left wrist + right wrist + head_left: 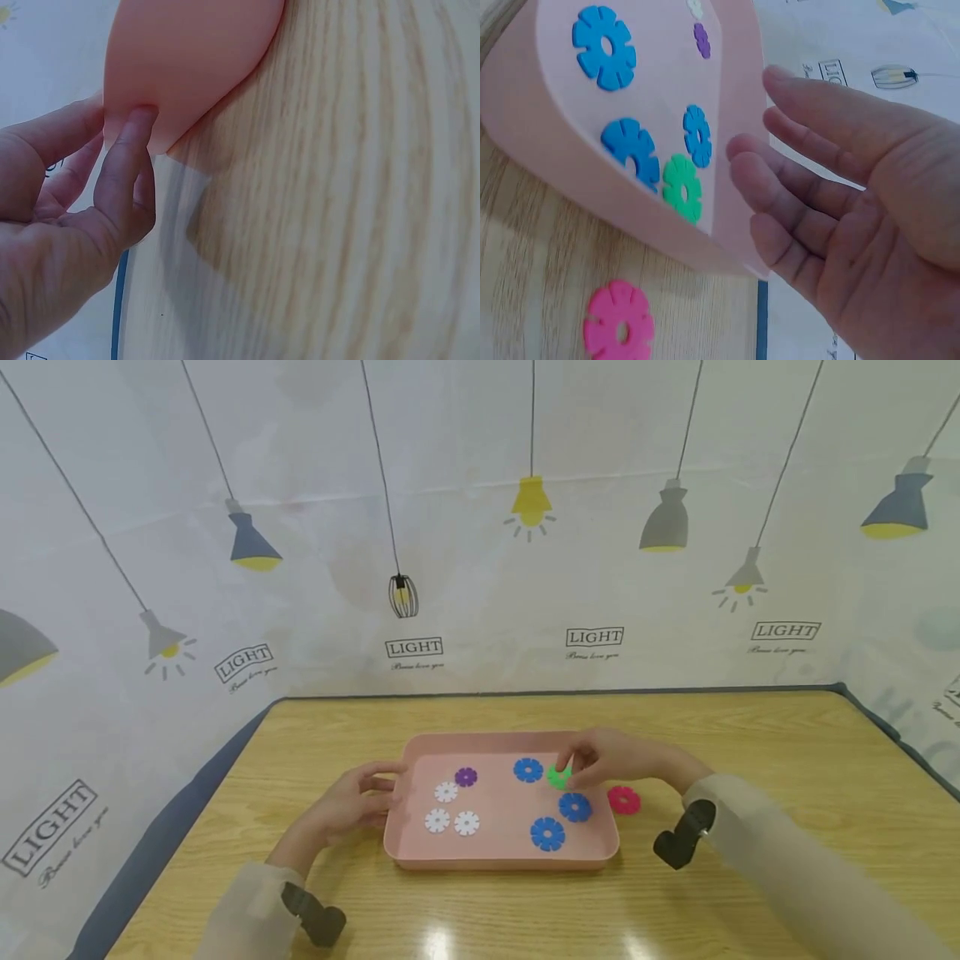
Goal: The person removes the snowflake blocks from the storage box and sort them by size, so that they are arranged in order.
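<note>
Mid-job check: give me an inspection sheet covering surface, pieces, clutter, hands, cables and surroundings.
Surface: wood-grain table, pink tray resting on it.
Job's things: three blue discs, three white discs, one purple disc and one green disc in the tray; one pink disc on the table, right of it.
Clutter: nothing seen.
Hands: left hand touches the tray's left side; right hand is near the green disc, no piece visible in its fingers.
Cables: nothing seen; lamp cords are printed.
Surroundings: pale backdrop with lamps and "LIGHT" lettering.

Behind the wooden table (pixel 330 718) and along its sides, pale walls (pixel 465 560) bear printed lamps (pixel 531 497) and "LIGHT" lettering (pixel 415 647). A dark blue band (pixel 162 856) edges the table; reflections (pixel 437 943) gleam on its near part.
</note>
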A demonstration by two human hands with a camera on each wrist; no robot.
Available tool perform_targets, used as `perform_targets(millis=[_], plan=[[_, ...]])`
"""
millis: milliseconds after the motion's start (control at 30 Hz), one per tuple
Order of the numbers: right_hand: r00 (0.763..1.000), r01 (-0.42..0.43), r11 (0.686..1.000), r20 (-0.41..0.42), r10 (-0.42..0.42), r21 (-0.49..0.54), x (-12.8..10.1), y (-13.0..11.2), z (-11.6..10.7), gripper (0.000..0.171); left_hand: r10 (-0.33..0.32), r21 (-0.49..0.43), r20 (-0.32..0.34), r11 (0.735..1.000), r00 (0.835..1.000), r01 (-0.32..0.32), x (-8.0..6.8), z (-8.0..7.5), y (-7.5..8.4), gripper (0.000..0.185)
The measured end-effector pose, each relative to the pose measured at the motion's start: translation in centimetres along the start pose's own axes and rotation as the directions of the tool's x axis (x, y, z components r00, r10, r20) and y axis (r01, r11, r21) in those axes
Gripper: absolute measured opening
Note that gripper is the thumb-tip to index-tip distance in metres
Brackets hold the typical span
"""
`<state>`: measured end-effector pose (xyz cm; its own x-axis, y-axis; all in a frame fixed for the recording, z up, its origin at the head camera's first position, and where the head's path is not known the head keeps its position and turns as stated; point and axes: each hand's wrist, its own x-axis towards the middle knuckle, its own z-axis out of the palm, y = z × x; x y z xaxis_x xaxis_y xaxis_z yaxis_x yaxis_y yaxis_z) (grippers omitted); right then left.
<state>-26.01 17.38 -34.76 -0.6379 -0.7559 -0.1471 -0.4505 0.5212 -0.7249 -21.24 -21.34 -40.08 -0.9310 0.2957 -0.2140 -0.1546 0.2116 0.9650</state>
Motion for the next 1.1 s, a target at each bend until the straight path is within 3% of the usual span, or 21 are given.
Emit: perform_targets(millis=[133,333,533,867,1100], plan=[[0.997,-0.017,1.000,0.074,0.017,-0.004,1.2,-0.6,0.8,0.021,0.007,-0.006,0.004,1.000,1.000,-0.007,0.1,-0.1,-0.2,0.049],[0.990,-0.035,0.993,0.131,0.050,-0.115,2.9,-1.2,1.7,0.016,0.016,-0.013,0.014,1.000,1.000,-0.016,0.1,-0.2,-0.4,0.049],[0.967,-0.047,0.982,0.237,0.090,-0.180,4.3,-1.2,2.4,0.017,0.006,-0.009,0.005,1.000,1.000,-0.006,0.1,-0.1,-0.2,0.048],[0.959,-0.097,0.966,0.239,0.156,-0.241,4.9,-1.6,3.6,0.024,-0.008,0.001,-0.006,1.000,1.000,0.008,0.2,0.0,0.1,0.048],[0.953,-0.070,0.964,0.268,0.140,-0.256,4.8,-1.8,4.0,0.032,-0.004,0.000,0.007,1.000,1.000,0.004,0.2,-0.1,-0.1,0.048]])
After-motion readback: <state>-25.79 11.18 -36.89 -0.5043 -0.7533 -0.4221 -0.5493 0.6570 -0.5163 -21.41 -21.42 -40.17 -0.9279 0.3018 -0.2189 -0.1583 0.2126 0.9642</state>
